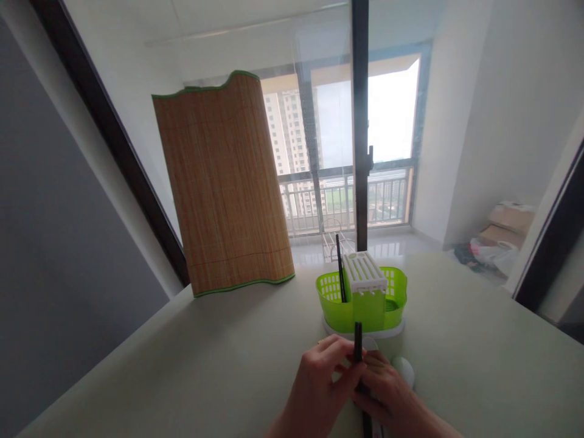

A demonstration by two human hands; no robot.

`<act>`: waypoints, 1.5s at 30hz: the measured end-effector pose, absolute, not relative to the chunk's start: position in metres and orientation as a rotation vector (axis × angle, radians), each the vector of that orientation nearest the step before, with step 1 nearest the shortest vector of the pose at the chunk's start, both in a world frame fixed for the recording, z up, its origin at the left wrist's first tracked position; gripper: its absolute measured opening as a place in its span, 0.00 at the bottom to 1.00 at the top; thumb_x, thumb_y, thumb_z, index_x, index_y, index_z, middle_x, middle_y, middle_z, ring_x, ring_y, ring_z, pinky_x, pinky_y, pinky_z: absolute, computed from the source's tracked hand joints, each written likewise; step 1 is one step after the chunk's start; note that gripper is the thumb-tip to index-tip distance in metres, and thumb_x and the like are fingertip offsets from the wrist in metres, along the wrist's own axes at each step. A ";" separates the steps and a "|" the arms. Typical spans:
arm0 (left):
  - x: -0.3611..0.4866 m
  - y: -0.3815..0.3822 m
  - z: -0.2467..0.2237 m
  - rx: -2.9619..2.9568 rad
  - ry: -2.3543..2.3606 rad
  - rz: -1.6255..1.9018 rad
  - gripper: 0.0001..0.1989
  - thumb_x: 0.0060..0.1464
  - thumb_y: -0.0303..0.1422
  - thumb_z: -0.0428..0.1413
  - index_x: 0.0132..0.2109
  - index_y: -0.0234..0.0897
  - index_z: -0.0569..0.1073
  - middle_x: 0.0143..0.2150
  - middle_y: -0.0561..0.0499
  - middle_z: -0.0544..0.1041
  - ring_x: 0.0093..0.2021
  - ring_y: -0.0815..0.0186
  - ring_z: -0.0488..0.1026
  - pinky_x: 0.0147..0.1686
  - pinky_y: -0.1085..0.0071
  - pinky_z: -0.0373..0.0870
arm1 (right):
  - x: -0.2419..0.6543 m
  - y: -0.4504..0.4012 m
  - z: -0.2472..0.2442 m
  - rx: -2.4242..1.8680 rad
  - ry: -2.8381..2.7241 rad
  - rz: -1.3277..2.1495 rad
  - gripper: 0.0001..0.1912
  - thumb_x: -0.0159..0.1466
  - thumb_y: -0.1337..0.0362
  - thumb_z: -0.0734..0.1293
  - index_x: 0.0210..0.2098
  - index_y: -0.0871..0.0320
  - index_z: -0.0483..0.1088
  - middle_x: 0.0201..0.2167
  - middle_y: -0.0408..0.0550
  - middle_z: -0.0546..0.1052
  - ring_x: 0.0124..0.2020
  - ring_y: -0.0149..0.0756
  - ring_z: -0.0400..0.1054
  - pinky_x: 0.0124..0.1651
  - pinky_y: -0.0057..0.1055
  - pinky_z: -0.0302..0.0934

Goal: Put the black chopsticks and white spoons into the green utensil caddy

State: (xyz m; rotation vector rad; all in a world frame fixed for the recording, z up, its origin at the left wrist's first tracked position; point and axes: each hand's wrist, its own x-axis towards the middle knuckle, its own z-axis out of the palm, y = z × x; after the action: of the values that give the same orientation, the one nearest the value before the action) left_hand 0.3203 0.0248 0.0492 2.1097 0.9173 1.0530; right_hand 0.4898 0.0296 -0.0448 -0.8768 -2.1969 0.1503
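Both hands close around dark chopsticks (pixel 358 340) in front of me, near the table's front edge. My left hand (pixel 322 380) pinches them from the left, thumb against fingers. My right hand (pixel 387 386) wraps them lower down, and its fingers partly hide them. A pale rounded object (pixel 403 371) shows beside my right hand, its kind unclear. Just beyond the hands stands a bright green utensil holder (pixel 368 310) on a white base. Its slotted white top (pixel 364 271) covers the middle section. Another dark chopstick or pair (pixel 340 267) leans upright in its left compartment.
A bamboo mat (pixel 223 188) with green edging stands curled at the table's back left. The pale table (pixel 219 365) reaches back to a glass partition with a dark frame (pixel 360 121). Behind the glass are a white rack (pixel 337 246) and cardboard with bags (pixel 506 234).
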 end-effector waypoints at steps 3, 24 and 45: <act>0.314 0.028 0.058 2.092 0.933 1.098 0.07 0.55 0.26 0.56 0.39 0.40 0.77 0.37 0.52 0.78 0.36 0.70 0.76 0.35 0.78 0.75 | 0.491 0.029 -0.043 -0.953 -2.168 0.205 0.08 0.66 0.64 0.61 0.29 0.56 0.63 0.28 0.46 0.72 0.32 0.39 0.65 0.37 0.35 0.59; 0.343 0.214 0.093 2.238 1.307 1.200 0.09 0.54 0.33 0.58 0.40 0.36 0.80 0.33 0.50 0.82 0.35 0.65 0.78 0.37 0.71 0.73 | 0.510 0.039 -0.030 -0.981 -2.191 -0.084 0.09 0.66 0.72 0.58 0.34 0.56 0.68 0.26 0.44 0.70 0.31 0.37 0.62 0.43 0.38 0.52; 0.322 0.152 0.059 2.198 1.467 1.649 0.12 0.61 0.36 0.50 0.49 0.41 0.72 0.52 0.48 0.73 0.52 0.63 0.69 0.46 0.68 0.72 | 0.507 0.031 -0.030 -1.054 -2.303 -0.059 0.13 0.63 0.64 0.64 0.22 0.57 0.64 0.26 0.43 0.70 0.35 0.38 0.61 0.45 0.40 0.51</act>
State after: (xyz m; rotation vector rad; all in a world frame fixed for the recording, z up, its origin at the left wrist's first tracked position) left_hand 0.3219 0.1525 0.0591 2.1982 1.4668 1.6488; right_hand 0.5075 0.0310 -0.0298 -1.0540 -2.3030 -0.0595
